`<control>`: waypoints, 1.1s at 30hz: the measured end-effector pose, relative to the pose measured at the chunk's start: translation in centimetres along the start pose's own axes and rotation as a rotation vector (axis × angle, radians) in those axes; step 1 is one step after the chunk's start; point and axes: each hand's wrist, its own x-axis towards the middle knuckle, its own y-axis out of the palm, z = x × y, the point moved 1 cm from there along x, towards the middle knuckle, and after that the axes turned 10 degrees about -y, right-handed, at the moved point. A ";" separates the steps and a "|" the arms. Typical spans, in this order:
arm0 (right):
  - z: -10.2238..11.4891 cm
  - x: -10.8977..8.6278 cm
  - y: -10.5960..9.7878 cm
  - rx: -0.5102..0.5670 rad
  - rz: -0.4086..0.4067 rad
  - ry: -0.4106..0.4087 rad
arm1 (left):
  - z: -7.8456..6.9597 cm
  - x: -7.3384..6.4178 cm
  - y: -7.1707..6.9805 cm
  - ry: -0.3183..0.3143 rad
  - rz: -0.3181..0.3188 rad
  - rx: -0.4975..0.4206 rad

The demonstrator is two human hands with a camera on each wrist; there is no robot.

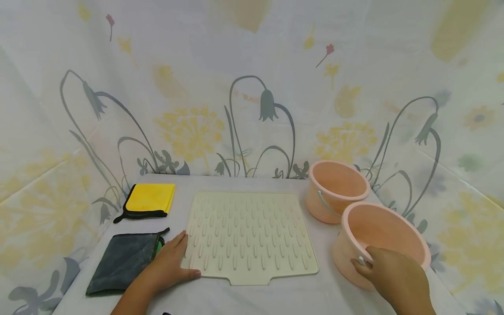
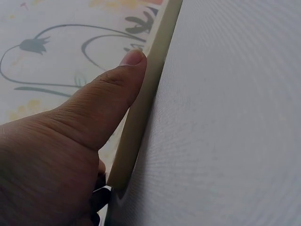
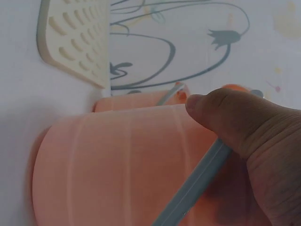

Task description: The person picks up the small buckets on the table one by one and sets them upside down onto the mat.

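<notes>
A cream board (image 1: 248, 236) with rows of raised ridges lies flat on the white-covered table, a short tab at its front edge. At its near left corner is my left hand (image 1: 169, 264), fingers extended along the left side and a straight thumb on the front edge. In the left wrist view the thumb rests against the board's rim (image 2: 141, 127). My right hand (image 1: 397, 275) grips the rim of the nearer peach bucket (image 1: 378, 227), thumb outside; the wall partly hides its other fingers. The bucket's grey handle (image 3: 193, 186) hangs down beside the thumb.
A second peach bucket (image 1: 336, 186) stands just behind the held one. On the left lie a folded yellow cloth (image 1: 151, 197) with black trim and a folded dark grey cloth (image 1: 122, 260). A flower-printed curtain (image 1: 252, 96) rises behind the table.
</notes>
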 end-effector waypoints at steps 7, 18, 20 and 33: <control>-0.5 -0.4 0.9 -0.060 -0.222 -0.114 | 0.0 0.0 -0.2 -0.016 0.007 -0.003; 0.0 -0.3 0.7 -0.007 -0.258 -0.100 | 0.0 0.0 0.0 -0.001 -0.005 -0.010; 0.2 -0.1 0.6 0.000 -0.263 -0.096 | -0.1 0.0 0.0 -0.007 -0.004 -0.012; 2.1 0.9 0.0 0.024 -0.233 -0.038 | 0.0 0.0 -0.1 -0.001 0.002 -0.023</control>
